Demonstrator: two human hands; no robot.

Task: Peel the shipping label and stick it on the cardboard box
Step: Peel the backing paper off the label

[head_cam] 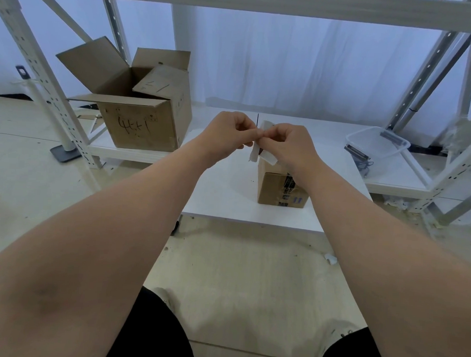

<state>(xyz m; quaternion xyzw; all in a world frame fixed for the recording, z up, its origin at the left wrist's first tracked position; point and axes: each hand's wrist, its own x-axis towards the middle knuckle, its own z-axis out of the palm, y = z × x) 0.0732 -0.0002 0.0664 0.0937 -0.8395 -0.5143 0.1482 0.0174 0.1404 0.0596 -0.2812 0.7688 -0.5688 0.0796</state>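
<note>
A small brown cardboard box (274,189) with dark printed marks stands on the low white table (217,193), partly hidden behind my right wrist. Above it, both hands meet in the air on a white shipping label (267,158). My left hand (225,133) pinches a narrow white strip (253,153) that hangs down from my fingertips. My right hand (287,142) pinches the rest of the sheet, whose top corner pokes up behind my fingers. The strip and the sheet look partly separated.
A large open cardboard box (139,120) with handwriting sits on the low white shelf at left. A clear plastic container (376,142) stands on the shelf at right. White metal rack posts (44,89) frame both sides. Bits of debris lie on the pale floor.
</note>
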